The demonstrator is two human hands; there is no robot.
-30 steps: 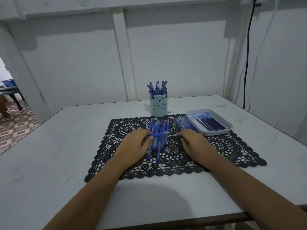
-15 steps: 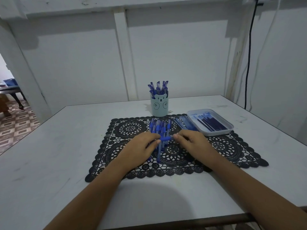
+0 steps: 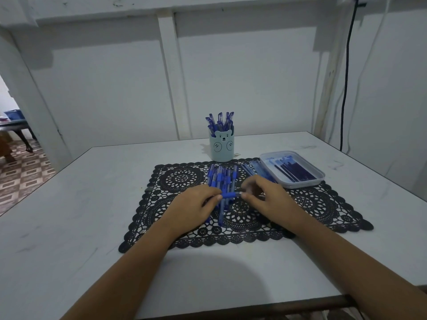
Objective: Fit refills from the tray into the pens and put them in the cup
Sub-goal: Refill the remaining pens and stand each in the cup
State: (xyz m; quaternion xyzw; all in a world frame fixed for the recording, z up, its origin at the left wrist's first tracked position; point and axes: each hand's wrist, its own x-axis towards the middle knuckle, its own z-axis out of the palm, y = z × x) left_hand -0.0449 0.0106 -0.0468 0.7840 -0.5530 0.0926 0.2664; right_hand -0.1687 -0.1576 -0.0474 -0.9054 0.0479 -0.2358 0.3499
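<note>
Left hand [image 3: 196, 204] grips pen [image 3: 228, 194] crosswise; right hand [image 3: 265, 199] pinches its tip.

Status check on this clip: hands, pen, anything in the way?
Left hand grips pen. Right hand pinches its tip end. Loose pens lie beneath, between hands and cup; nothing else blocking.

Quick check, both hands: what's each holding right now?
Left hand: grips a pen.
Right hand: pinches the same pen at its tip.

Left hand [image 3: 194, 204] and right hand [image 3: 270, 199] near together (fingers [image 3: 254, 184] curled)
</note>
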